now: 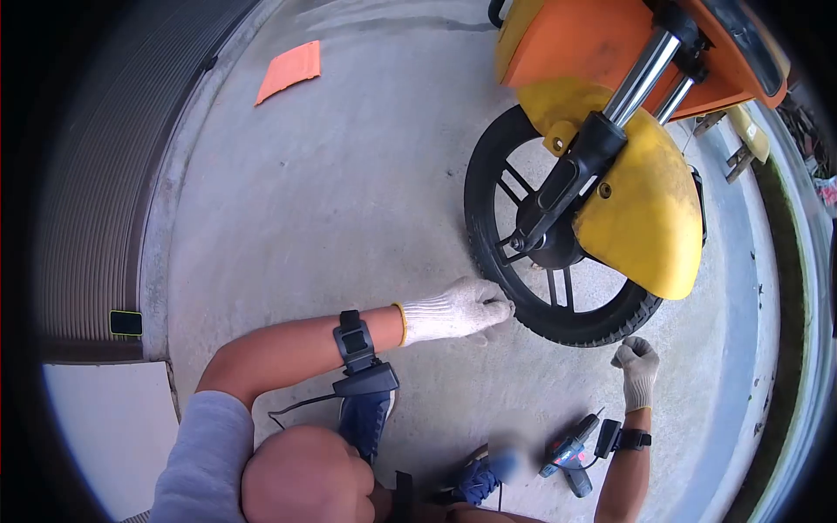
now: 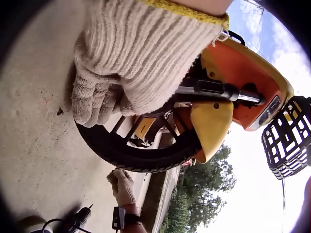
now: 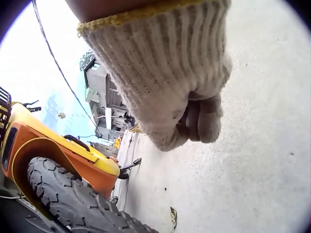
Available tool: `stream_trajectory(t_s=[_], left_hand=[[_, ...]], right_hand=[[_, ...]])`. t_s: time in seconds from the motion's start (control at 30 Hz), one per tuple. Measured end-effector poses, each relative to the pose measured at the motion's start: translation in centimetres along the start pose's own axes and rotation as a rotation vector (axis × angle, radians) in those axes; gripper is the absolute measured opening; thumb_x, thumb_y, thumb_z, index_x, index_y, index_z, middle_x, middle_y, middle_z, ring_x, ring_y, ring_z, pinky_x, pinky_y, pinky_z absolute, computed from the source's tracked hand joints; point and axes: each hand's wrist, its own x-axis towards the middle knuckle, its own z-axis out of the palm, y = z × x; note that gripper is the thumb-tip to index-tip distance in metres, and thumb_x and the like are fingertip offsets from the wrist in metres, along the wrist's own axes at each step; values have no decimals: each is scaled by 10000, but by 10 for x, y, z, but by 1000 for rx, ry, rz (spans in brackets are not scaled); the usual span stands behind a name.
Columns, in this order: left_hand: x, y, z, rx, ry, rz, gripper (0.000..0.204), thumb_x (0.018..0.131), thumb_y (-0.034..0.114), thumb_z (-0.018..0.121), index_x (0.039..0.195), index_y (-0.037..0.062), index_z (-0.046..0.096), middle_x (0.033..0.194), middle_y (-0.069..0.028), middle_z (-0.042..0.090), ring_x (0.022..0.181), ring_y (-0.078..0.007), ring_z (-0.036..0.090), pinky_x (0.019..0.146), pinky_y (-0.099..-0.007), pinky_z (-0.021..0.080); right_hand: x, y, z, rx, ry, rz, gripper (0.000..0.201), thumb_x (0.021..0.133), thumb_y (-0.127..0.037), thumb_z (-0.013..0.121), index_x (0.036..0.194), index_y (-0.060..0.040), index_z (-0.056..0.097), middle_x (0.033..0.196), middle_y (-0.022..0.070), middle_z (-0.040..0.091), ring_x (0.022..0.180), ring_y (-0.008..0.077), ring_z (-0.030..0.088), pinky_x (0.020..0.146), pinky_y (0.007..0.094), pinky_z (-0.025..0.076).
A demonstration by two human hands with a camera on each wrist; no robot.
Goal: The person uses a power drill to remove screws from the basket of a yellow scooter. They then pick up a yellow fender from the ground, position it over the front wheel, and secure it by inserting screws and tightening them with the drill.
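A motorbike's front wheel with a black tire stands under a yellow fender. My gloved left hand is beside the tire's lower left edge, its fingers curled; the left wrist view shows this hand overlapping the tire, contact unclear. Below the tire's right part is my gloved right hand, fingers curled towards the palm. In the right wrist view that hand hangs over the concrete, the tire off to its lower left. No object shows in either hand, though the palms are partly hidden.
A power drill lies on the concrete by my right forearm, near a blue shoe. An orange panel lies at the upper left. A ribbed shutter borders the left side; a curb and channel run along the right.
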Motion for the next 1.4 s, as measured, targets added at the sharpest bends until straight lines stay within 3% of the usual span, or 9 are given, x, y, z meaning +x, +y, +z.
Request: stream_trajectory(t_s=[0.23, 0.4, 0.5, 0.6, 0.7, 0.9, 1.13, 1.33, 1.4], left_hand=[[20, -20, 72, -911, -542, -221, 393, 1001, 368, 535, 1207, 33, 549, 1135, -129, 617, 993, -263, 647, 865, -424, 560], [7, -17, 52, -999, -445, -152, 381, 1005, 346, 533, 1206, 25, 573, 1006, -64, 652, 890, -188, 666, 748, -342, 569], [-15, 3, 4, -705, -196, -21, 343, 1004, 330, 536, 1102, 20, 646, 860, -22, 639, 684, -97, 580, 565, -240, 431], [-1, 20, -50, -883, -27, 86, 407, 989, 417, 557, 1063, 31, 663, 716, 12, 604, 572, -75, 531, 486, -231, 400], [31, 61, -89, -762, 22, 309, 456, 960, 448, 600, 1092, 14, 644, 694, 31, 562, 560, -68, 515, 490, -232, 417], [79, 117, -94, -796, -23, 340, 370, 833, 400, 778, 874, 66, 624, 703, 6, 570, 539, -74, 517, 475, -208, 442], [76, 126, -113, -661, -33, 258, 329, 860, 354, 758, 899, 58, 621, 739, -20, 591, 568, -80, 521, 489, -209, 455], [83, 129, -114, -668, -112, 255, 394, 836, 403, 764, 932, 58, 601, 747, -29, 577, 575, -99, 530, 501, -222, 452], [84, 130, -112, -578, -18, 232, 424, 843, 471, 745, 945, 101, 566, 736, 11, 490, 571, -100, 458, 497, -244, 361]], right_hand=[[-147, -113, 80, -215, -393, -403, 118, 763, 26, 711, 861, -9, 657, 927, 84, 663, 791, 136, 638, 717, 268, 533], [-153, -139, 118, -387, -379, -518, 123, 800, 16, 682, 921, -1, 669, 915, 113, 672, 822, 161, 644, 738, 291, 532], [-137, -137, 101, -292, -47, -854, 319, 812, -47, 739, 1108, 7, 633, 1082, 151, 646, 937, 215, 652, 828, 336, 536], [-100, -151, 81, -299, 386, -985, 761, 782, -196, 820, 1408, -7, 430, 1374, 195, 491, 1235, 291, 530, 1048, 411, 430], [-81, -174, 83, -761, 445, -1121, 1059, 705, -405, 867, 1502, -27, 282, 1527, 155, 351, 1410, 301, 346, 1139, 425, 323], [-60, -178, 84, -584, 474, -1011, 998, 744, -400, 838, 1499, -36, 296, 1530, 209, 336, 1408, 341, 350, 1151, 441, 293], [-67, -187, 80, -601, 368, -1023, 863, 806, -280, 781, 1495, -67, 307, 1528, 262, 310, 1413, 397, 337, 1132, 465, 325], [-77, -187, 25, -727, 144, -1014, 614, 902, -135, 640, 1451, -29, 388, 1463, 273, 413, 1142, 341, 619, 921, 388, 523], [-83, -131, -7, -614, 265, -681, 475, 963, -76, 478, 1431, -15, 422, 1253, 222, 624, 952, 270, 683, 860, 379, 537]])
